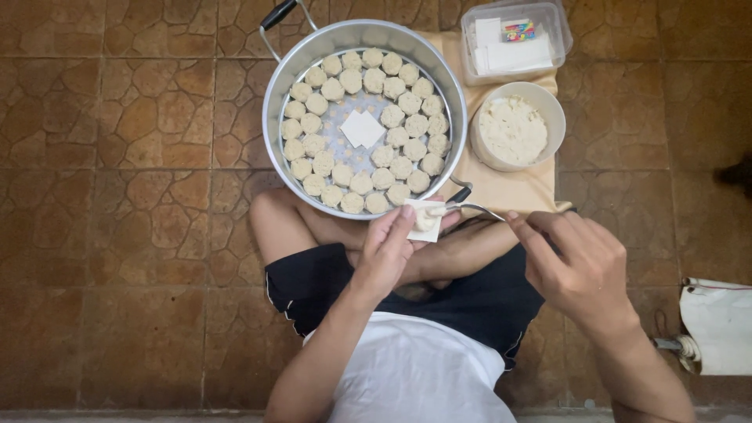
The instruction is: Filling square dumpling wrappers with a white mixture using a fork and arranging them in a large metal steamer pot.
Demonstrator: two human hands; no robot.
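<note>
From the camera on my head I look straight down at my crossed legs on a brown stone-patterned tile floor [117, 235]. My left hand [389, 249] is cupped, fingers curled up around a small square white dough wrapper [427, 221] that lies across my fingertips, just at the near rim of the pot. My right hand [576, 262] is to the right of it, thumb and fingers pinched together on the handle of a thin metal spoon [470, 208]; the spoon reaches left so that its tip rests on the wrapper, where a small lump of pale filling sits. Just beyond my hands stands a large round silver metal steamer pot [274, 117] with black handles, one at the far left and one at the near right by the wrapper. Inside it, rows of small round pale dumplings [392, 116] ring the perforated tray, touching one another, and a flat square white sheet [362, 128] lies alone in the bare middle. To the right of the pot, on a beige cloth [509, 192], sits a round cream bowl [554, 110] filled with pale minced filling [513, 129]. Farther away than the bowl is a clear rectangular plastic container [560, 31] holding a stack of white sheets. At the near right edge a white bundle [721, 321] lies on the floor.
</note>
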